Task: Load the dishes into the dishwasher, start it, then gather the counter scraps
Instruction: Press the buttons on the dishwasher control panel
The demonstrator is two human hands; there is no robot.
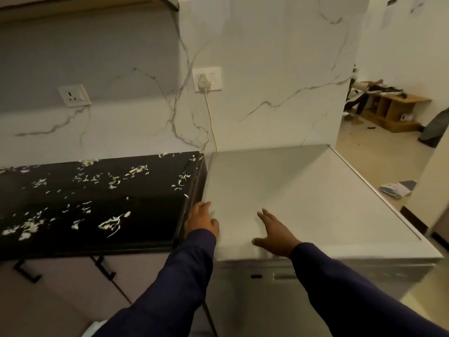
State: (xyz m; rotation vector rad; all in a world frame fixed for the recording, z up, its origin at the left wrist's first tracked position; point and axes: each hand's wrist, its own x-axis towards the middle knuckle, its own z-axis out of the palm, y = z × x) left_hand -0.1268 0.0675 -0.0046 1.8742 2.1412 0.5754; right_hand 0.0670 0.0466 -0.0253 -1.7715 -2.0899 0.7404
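A silver dishwasher stands right of the black counter, its door closed and its flat top bare. Pale vegetable scraps lie scattered across the counter. My left hand hovers at the dishwasher's left top edge, by the gap to the counter, fingers relaxed and holding nothing. My right hand is spread flat over the front of the dishwasher top, fingers straight. No dishes are in view.
A white plug and cord run from a wall socket down behind the dishwasher. A second socket sits on the left wall. Cabinet doors with black handles are under the counter. An open doorway to another room lies at right.
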